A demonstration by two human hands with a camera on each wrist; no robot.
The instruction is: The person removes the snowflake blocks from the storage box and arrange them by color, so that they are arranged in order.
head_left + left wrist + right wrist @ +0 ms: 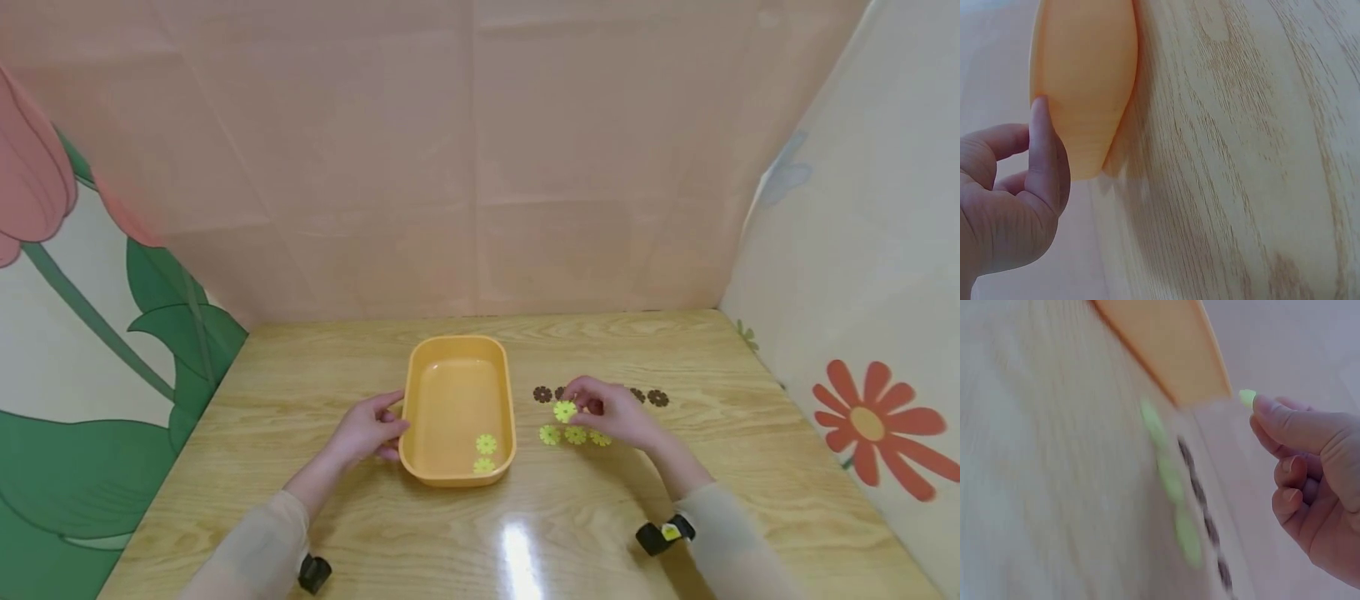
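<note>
My left hand (pixel 363 429) is at the left side of an orange plastic tray (pixel 457 400), its thumb and fingers holding the rim. In the left wrist view the outer wall of the tray (pixel 1088 62) fills the top. Two yellow-green flower-shaped pieces (pixel 486 444) lie inside at the tray's near right corner. Right of the tray, my right hand (pixel 618 412) pinches another yellow-green flower piece (pixel 565 411) between thumb and forefinger, raised above the table. Beneath that hand, a row of yellow-green flower pieces (pixel 550 435) lies on the table, partly hidden.
Behind the yellow-green row runs a row of dark brown flower pieces (pixel 542 394), partly covered by my right hand. The wooden table (pixel 330 525) meets a pink sheet (pixel 375 208) at the back. Walls with painted flowers (pixel 867 423) stand at both sides.
</note>
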